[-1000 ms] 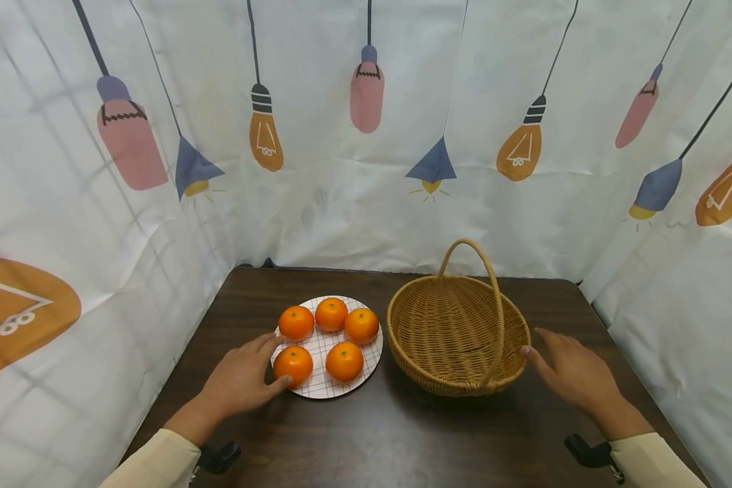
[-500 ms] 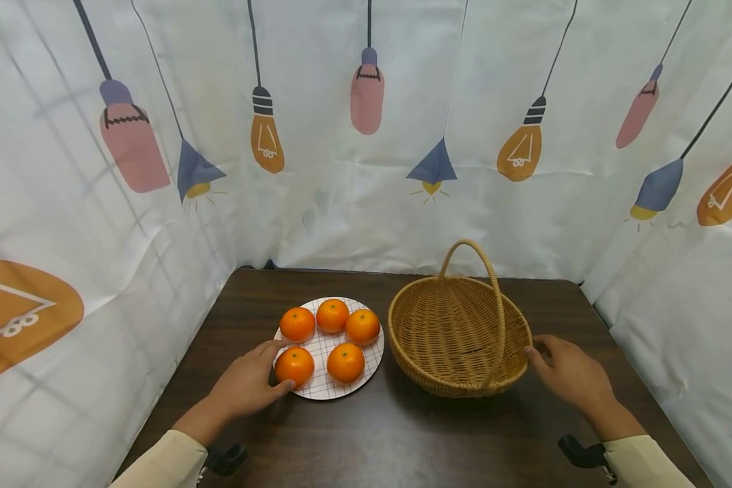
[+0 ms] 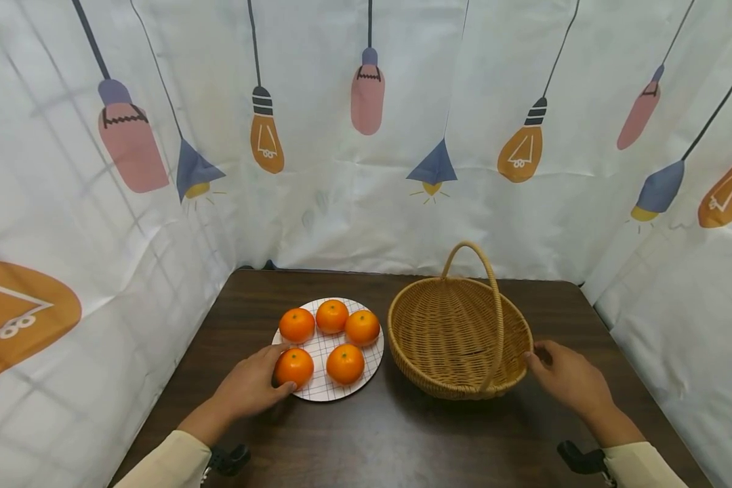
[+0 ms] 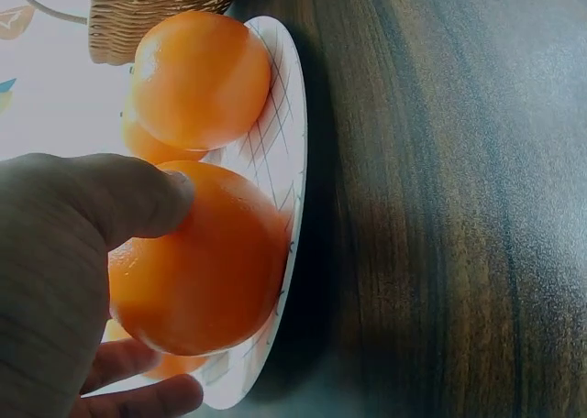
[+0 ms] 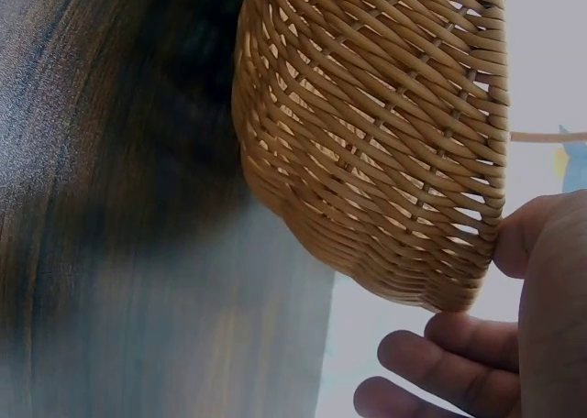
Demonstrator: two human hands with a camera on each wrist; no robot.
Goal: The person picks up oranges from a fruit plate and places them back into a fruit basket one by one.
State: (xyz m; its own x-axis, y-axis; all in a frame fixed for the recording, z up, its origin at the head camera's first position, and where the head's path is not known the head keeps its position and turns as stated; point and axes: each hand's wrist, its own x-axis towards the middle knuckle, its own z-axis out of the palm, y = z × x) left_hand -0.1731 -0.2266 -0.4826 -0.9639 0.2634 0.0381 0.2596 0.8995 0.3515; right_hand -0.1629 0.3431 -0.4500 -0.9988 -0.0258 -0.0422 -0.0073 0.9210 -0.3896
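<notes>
Lying on the near-left part of the round white grid-lined plate point(image 3: 320, 345), the glossy round orange fruit point(image 3: 294, 367) sits between the thumb point(image 4: 142, 193) and fingers point(image 4: 156, 399) of our left grip point(image 3: 249, 384), which holds it from the plate's outer left side. Being roughly ball-shaped, it shows us no long axis; this left grip is clearly the nearer one. Right of the plate stands the golden-brown woven wicker basket point(image 3: 445, 339), arched handle point(image 3: 500, 322) raised, and our right grip point(image 3: 570, 379) pinches its rim point(image 5: 498, 161) on the side farthest from the plate
</notes>
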